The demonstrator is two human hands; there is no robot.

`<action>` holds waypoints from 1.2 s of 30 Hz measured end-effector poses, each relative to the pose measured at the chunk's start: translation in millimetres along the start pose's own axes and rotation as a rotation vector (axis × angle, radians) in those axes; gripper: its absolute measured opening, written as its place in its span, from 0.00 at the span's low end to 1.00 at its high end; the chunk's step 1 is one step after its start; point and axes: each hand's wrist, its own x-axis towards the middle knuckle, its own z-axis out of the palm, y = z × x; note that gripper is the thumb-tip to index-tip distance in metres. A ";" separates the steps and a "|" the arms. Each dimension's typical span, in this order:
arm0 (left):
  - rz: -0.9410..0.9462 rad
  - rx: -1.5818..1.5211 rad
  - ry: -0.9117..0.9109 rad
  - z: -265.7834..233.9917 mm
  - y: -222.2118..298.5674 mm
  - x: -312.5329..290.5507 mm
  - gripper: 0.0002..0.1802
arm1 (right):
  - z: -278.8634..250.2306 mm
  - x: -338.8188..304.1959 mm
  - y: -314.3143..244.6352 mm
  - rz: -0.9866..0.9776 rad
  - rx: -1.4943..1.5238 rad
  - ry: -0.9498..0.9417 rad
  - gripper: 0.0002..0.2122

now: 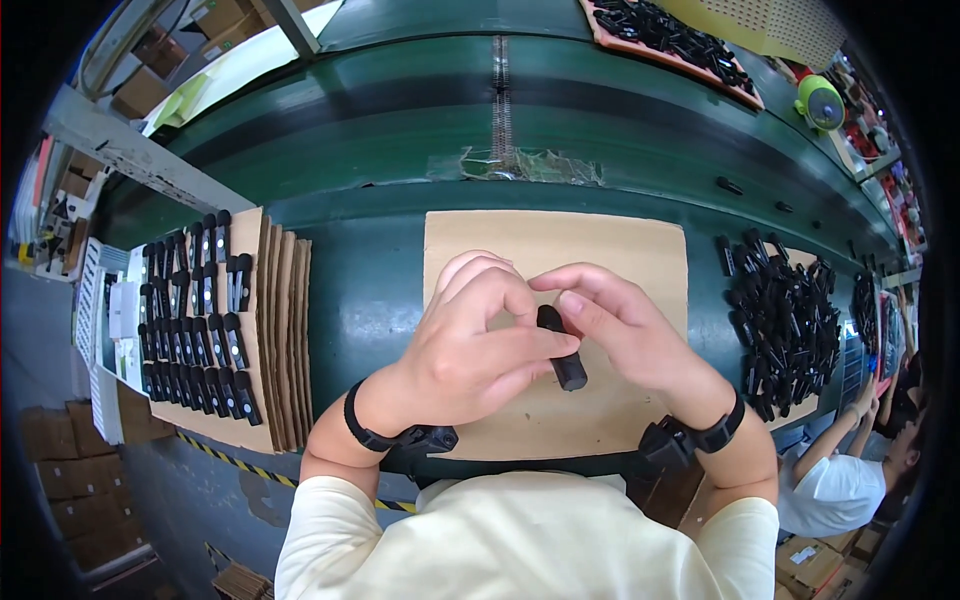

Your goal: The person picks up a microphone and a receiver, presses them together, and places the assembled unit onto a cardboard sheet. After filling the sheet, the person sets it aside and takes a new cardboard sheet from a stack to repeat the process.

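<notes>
My left hand point(470, 340) grips a small black stick-shaped device point(570, 371) with a rounded top, its thumb lying across the body. The device is tilted, lower end toward me, above a sheet of brown cardboard point(470, 235). Close against the rounded top is my right hand point(635, 328), fingers bent and thumb tip at the device. Anything between those right fingertips is too small or hidden to make out. Both wrists wear black straps with a small black unit.
At left, rows of similar black devices point(200, 340) lie on stacked cardboard sheets point(290, 340). A heap of loose black pieces point(785, 325) is at right. Beyond runs a green conveyor belt point(400, 120); a tray of black parts point(670, 45) stands far right. Another person point(835, 490) sits at right.
</notes>
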 end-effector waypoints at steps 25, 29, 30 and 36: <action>-0.339 0.213 -0.643 37.6 -23.8 -33.4 0.19 | -0.6 144.3 12.1 -0.026 -0.677 -0.170 0.11; -0.362 0.230 -0.675 42.0 -23.4 -32.9 0.20 | 12.2 163.9 22.6 0.038 -0.710 -0.115 0.12; -0.361 0.238 -0.675 43.1 -23.7 -33.7 0.20 | 11.5 168.7 27.2 0.035 -0.713 -0.118 0.12; -0.357 0.238 -0.671 45.7 -23.9 -34.4 0.20 | 6.2 180.8 40.8 -0.053 -0.873 -0.100 0.13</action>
